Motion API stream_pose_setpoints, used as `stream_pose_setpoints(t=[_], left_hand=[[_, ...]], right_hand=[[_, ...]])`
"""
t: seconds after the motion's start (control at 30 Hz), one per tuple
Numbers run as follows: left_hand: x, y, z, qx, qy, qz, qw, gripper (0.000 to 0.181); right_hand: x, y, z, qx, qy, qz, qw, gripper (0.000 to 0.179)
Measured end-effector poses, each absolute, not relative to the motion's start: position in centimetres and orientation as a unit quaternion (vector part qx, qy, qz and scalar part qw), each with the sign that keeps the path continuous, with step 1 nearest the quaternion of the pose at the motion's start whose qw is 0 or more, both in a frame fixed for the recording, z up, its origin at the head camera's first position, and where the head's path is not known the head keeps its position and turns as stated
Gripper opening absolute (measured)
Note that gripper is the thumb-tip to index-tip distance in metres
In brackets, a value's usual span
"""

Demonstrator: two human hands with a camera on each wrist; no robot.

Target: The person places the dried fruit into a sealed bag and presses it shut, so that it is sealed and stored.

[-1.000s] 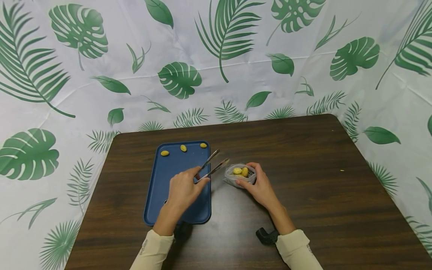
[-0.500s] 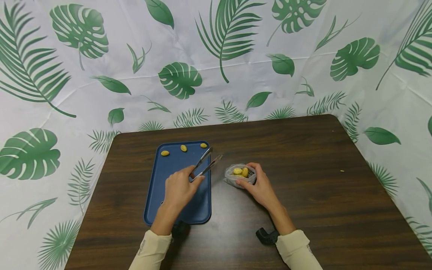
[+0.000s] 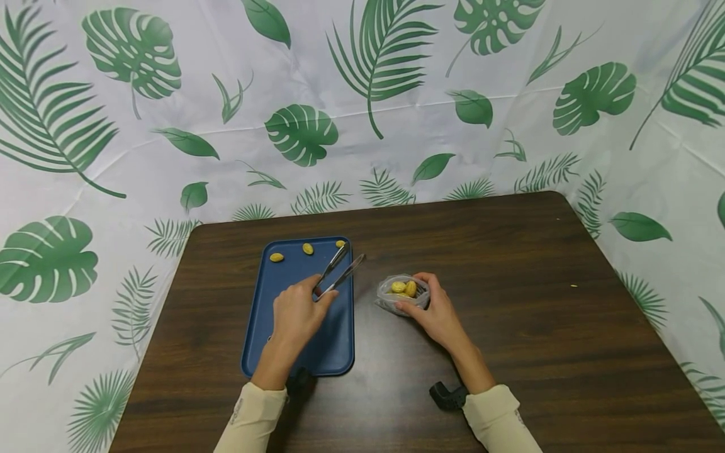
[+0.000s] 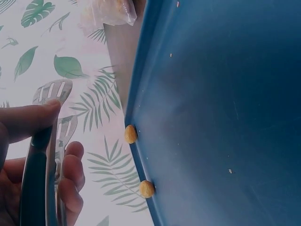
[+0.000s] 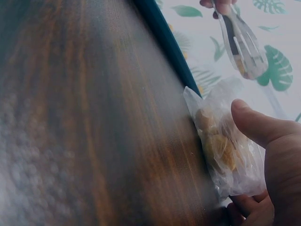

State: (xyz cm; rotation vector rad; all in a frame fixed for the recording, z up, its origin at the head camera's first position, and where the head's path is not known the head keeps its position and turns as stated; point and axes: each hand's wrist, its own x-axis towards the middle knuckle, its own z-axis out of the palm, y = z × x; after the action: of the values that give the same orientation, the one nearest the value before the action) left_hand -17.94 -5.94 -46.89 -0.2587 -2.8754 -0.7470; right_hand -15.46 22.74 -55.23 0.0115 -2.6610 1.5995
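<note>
My left hand [image 3: 297,314] holds metal tongs [image 3: 335,260] above the blue tray [image 3: 266,302]. The two slotted heads [image 4: 55,89] stand apart with nothing between them in the left wrist view. Three small yellow-brown oval pieces, nut-like in shape, lie along the tray's far side; the tongs tip is close to the right-hand piece [image 3: 340,243] in the head view. My right hand [image 3: 438,318] grips the rim of a clear plastic bag [image 3: 391,306], thumb at the near side. Several of the same oval pieces [image 3: 399,287] show inside its mouth.
Tray and bag are on a dark wood-grain table [image 3: 510,264], the bag just right of the tray. Small pale crumbs [image 4: 230,171] dot the tray. A leaf-printed white cloth [image 3: 396,145] hangs behind the table's far edge. Black wrist devices [image 3: 447,396] sit by the sleeves.
My left hand and the tongs have moved left, away from the bag and over the tray's far right part. The right hand and bag have stayed put.
</note>
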Motion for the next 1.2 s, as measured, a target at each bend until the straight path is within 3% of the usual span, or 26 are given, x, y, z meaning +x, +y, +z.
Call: stream_pose_setpoints(t=[0.63, 1.2], left_hand=[[-19.6, -6.1, -47.2, -0.076, -0.965, -0.236, 0.08, 0.034], [-21.3, -6.4, -47.3, -0.062, -0.971, -0.225, 0.054, 0.042]], right_hand=[[-15.5, 22.7, -55.3, 0.004, -0.856, 0.516, 0.018, 0.074], [-15.4, 22.7, -55.3, 0.0, -0.857, 0.515, 0.013, 0.074]])
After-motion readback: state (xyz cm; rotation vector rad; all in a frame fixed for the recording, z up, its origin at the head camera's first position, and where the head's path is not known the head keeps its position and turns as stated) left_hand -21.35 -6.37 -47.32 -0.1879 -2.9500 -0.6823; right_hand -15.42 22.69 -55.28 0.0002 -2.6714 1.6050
